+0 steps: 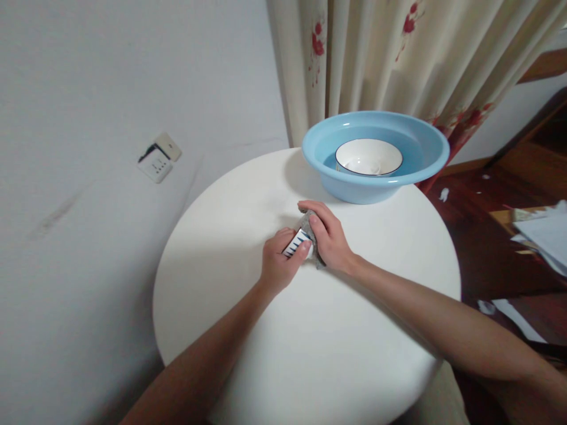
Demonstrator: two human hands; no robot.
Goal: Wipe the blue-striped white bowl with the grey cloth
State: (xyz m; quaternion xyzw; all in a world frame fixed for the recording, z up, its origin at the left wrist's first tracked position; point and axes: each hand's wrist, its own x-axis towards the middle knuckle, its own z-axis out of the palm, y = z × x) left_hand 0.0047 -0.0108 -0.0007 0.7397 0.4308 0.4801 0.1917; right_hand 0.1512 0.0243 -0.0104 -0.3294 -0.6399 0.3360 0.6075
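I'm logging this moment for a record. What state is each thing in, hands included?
Left hand: closed around the striped cup.
Right hand: pressing a grey cloth against the cup.
Striped cup: held between both hands above the table, mostly covered.
Grey cloth: bunched under the right fingers.
Blue basin: upright on the table's far edge.
White bowl: upright inside the basin.

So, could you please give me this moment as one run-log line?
left hand: holds striped cup | right hand: presses grey cloth on cup | blue basin: white bowl inside | white table
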